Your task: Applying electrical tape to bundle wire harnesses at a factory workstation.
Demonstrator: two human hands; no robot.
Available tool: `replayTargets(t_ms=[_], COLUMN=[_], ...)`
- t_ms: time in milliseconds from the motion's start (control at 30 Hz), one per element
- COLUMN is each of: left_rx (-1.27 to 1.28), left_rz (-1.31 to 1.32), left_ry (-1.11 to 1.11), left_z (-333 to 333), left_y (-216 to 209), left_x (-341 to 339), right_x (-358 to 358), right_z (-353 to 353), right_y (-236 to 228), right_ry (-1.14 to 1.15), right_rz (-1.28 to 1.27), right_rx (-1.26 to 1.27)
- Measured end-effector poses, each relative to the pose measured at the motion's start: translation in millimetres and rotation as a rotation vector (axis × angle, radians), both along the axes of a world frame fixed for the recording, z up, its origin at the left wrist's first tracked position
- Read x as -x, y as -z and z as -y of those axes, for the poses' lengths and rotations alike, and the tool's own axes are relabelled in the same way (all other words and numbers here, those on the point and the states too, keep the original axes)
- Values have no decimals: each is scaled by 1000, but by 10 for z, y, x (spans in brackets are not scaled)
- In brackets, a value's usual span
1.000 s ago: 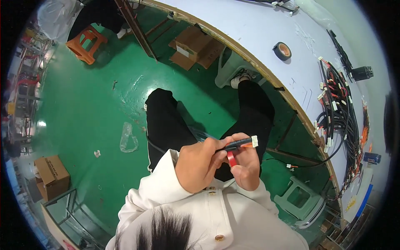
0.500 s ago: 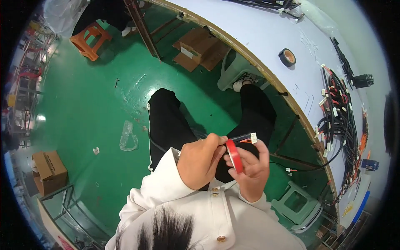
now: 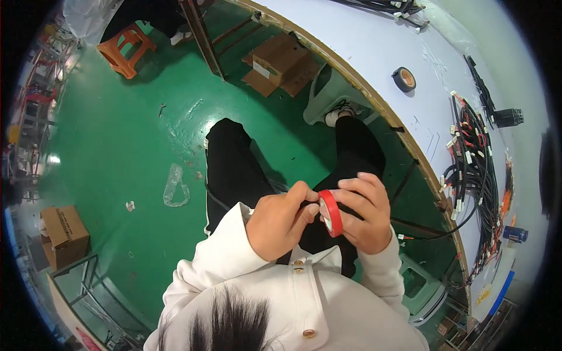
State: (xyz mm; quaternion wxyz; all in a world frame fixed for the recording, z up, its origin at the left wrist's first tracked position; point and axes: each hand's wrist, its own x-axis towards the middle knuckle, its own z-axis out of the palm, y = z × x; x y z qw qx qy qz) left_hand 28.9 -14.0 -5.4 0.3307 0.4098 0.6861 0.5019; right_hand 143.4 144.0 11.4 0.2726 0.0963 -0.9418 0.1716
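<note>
R hand (image 3: 370,217) w/ red tape roll (image 3: 333,214), L hand (image 3: 277,223) alongside

Red tape roll (image 3: 334,215) — narrow ring, pale inside, near edge-on, top leaning left, held between left hand (image 3: 278,223) and right hand (image 3: 369,215). Dark cable (image 3: 217,199) — mostly hidden, curved stretch at left thigh (image 3: 233,155).

The tape roll (image 3: 334,213) is red, the jacket (image 3: 281,288) white (its buttons (image 3: 308,334) golden).
</note>
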Motion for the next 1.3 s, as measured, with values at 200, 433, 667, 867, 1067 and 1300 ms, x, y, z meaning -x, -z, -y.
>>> replayTargets(t_ms=[200, 433, 667, 867, 1067, 1300], left_rx=[-78, -102, -142, -254, -241, -283], left_rz=[234, 77, -65, -258, -264, -350], left_ry=[75, -43, -160, -69, 6, 15], left_z=[14, -28, -36, -25, -5, 1], left_y=[-2, -17, -28, -12, -10, -9], left_x=[88, 45, 21, 46, 102, 118], right_x=[25, 75, 109, 136, 178, 187], right_z=[10, 23, -22, -70, -63, -25], right_y=[43, 116, 129, 127, 52, 9], right_ry=[-82, 58, 66, 43, 28, 98], right_rz=[-15, -37, 1, 65, 118, 179], right_rx=[343, 386, 398, 334, 316, 391])
